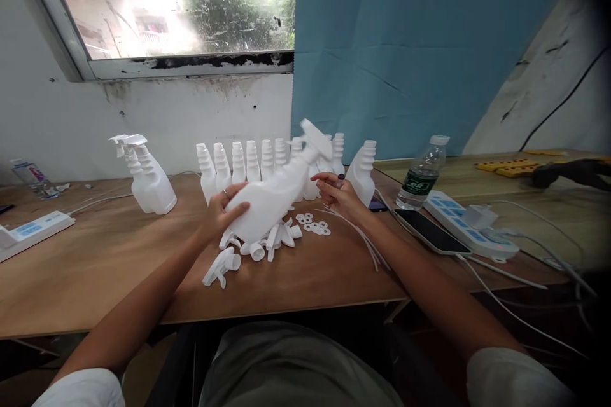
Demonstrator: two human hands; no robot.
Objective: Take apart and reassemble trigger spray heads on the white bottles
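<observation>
My left hand is wrapped round the lower body of a white spray bottle, which tilts to the right above the table. A white trigger sprayer head, slightly blurred, sits on its neck. Just right of the neck is my right hand, its fingers loosely bent and apart, with nothing visible in them. A dark band shows on one of its fingers. Under the bottle lies a pile of loose trigger heads, with one more trigger head nearer the front edge.
Uncapped white bottles stand in a row behind. Finished-looking spray bottles stand at left. White washers and thin tubes lie right of the pile. Farther right are a water bottle, a phone and a power strip.
</observation>
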